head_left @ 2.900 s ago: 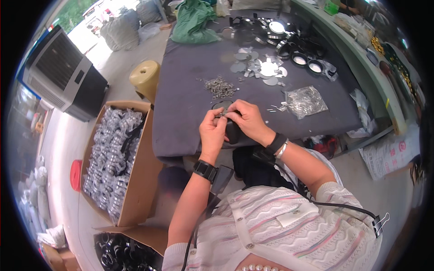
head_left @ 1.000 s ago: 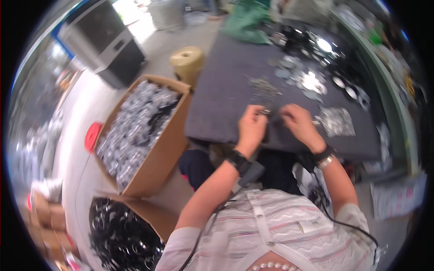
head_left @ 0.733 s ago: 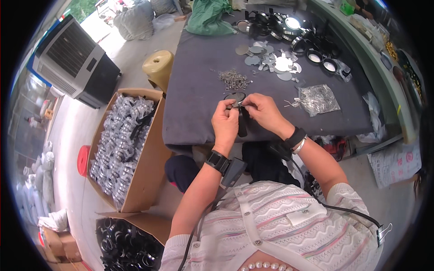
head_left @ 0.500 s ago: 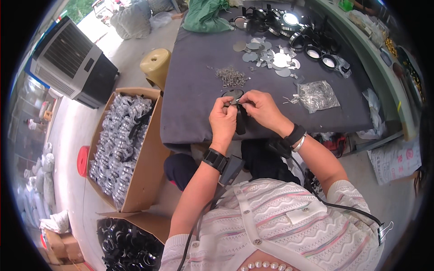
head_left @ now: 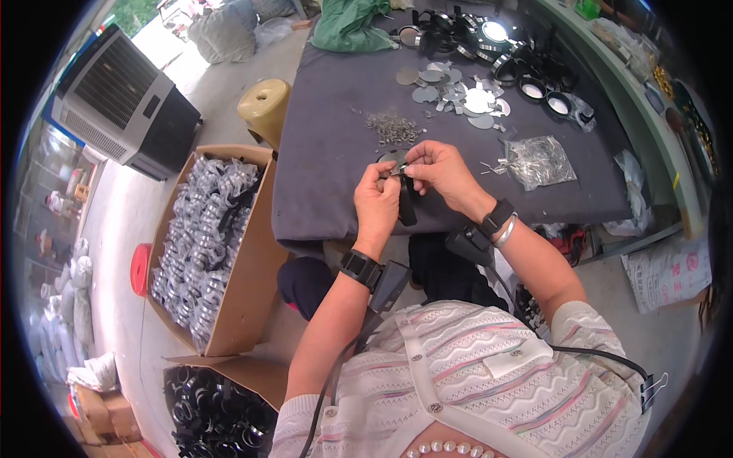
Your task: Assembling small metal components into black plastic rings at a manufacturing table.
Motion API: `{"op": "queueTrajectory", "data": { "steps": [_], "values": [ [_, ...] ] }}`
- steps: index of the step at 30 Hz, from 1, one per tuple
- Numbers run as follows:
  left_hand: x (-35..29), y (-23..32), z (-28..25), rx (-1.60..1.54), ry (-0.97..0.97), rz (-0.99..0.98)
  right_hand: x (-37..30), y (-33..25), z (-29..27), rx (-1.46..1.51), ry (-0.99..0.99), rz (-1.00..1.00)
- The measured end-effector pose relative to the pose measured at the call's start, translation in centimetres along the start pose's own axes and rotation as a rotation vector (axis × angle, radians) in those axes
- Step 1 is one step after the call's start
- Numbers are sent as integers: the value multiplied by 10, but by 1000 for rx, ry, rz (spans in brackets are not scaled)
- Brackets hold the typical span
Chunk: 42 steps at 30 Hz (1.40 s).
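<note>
Near the front of the dark-covered table [head_left: 328, 183], my left hand [head_left: 377, 200] is closed on a black round part with a strap-like tail [head_left: 407, 208] hanging down between my hands. A grey disc face shows above my left fingers. My right hand [head_left: 443, 177] pinches at the part's right side. Whatever small piece may be between its fingertips is too small to make out. Beyond my hands lies a heap of small metal clips [head_left: 393, 128]. Farther off are flat silver discs [head_left: 479, 101]. To the right rests a clear bag of metal pins [head_left: 542, 162].
Black round parts with metal rims [head_left: 505, 70] crowd the far right of the table beside a green bag [head_left: 347, 27]. At left stand a carton of plastic-wrapped parts [head_left: 263, 229], a yellow stool [head_left: 263, 103] and an air cooler [head_left: 122, 99]. Another box holds black parts [head_left: 217, 404].
My right hand has turned slightly, with its fingers lifting a little at the part. My left hand keeps its hold in nearly the same place.
</note>
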State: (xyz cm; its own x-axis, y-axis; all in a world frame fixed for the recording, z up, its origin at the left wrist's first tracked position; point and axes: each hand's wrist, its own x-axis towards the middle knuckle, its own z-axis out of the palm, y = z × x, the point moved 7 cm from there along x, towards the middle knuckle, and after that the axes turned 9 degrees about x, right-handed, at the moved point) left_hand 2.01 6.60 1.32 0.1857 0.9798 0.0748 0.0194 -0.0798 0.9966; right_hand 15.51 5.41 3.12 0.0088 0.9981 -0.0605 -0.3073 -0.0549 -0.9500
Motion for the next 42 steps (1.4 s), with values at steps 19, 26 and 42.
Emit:
{"op": "queueTrajectory", "data": {
  "steps": [19, 26, 42],
  "values": [
    [-7, 7, -5, -119, -57, -211, 2, -49, -47, -872, 94, -361],
    [-6, 6, -21, 7, 42, -263, -23, -48, -71, -1269, 208, -326],
    [1, 4, -1, -81, -117, -204, 3, -93, -172, -1567, 441, 183]
  ]
}}
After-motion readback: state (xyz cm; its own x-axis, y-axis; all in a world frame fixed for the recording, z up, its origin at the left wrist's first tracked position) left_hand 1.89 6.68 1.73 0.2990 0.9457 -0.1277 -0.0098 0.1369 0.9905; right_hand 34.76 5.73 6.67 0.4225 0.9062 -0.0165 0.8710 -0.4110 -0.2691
